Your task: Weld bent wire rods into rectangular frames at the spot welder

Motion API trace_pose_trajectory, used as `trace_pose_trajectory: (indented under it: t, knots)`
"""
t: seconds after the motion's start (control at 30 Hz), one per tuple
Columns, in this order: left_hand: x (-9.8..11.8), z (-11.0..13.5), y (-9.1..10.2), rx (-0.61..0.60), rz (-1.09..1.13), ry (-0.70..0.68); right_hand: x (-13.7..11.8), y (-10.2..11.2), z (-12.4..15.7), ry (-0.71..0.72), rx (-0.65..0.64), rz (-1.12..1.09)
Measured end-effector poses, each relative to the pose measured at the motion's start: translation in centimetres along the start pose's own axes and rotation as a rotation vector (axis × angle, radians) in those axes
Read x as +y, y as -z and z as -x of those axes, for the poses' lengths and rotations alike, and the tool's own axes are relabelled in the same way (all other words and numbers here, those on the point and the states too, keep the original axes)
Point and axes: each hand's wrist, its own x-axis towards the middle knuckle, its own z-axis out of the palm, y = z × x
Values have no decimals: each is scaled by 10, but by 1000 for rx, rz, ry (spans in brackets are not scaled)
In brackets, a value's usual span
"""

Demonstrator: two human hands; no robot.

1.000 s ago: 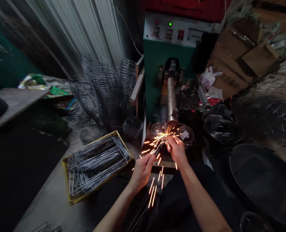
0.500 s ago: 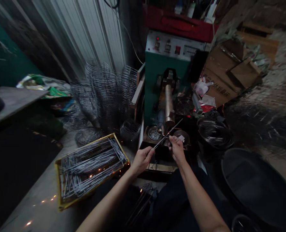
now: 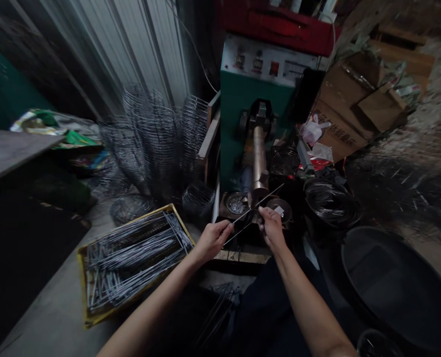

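My left hand [image 3: 216, 239] is closed on a thin metal rod [image 3: 241, 216], which slants up and right past the welding machine's electrode tips. Close to those tips, my right hand [image 3: 271, 228] is pinched on what looks like a second thin metal rod [image 3: 238, 234]. This one runs down and left below the first; its held end is hidden by the fingers. Above the hands, a thick brass-coloured electrode arm [image 3: 259, 153] juts from the green machine [image 3: 232, 119]. Small metal bits fill a round dish [image 3: 236, 203] beside the tips.
A yellow-edged crate [image 3: 82, 277] of metal rods lies on the floor at left. Wire baskets [image 3: 157, 134] stand stacked behind it. On the right are a coil of wire [image 3: 330, 202], a large black round tub [image 3: 395, 277] and a cardboard box [image 3: 339, 109].
My left hand has moved slightly left and down, and the two rods have spread apart at their lower left. Sparks on the floor and the machine's red light are gone.
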Motion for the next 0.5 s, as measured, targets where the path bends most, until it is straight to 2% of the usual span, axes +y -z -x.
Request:
trace_pose_trajectory:
  t: [0.2, 0.3, 0.37, 0.43, 0.5]
  knots:
    - [2, -4, 8, -45, 2, 43, -2, 5, 0, -58, -22, -5]
    - [0, -7, 11, -40, -22, 27, -7, 17, 15, -49, -29, 92]
    - [-1, -7, 11, -43, -43, -5, -13, 23, 35, -41, -62, 256]
    - [-2, -3, 9, -54, -80, -51, -24, 21, 61, 7, -208, 484]
    - [-3, 7, 8, -65, -134, -96, -44, 9, 92, 143, -456, 708]
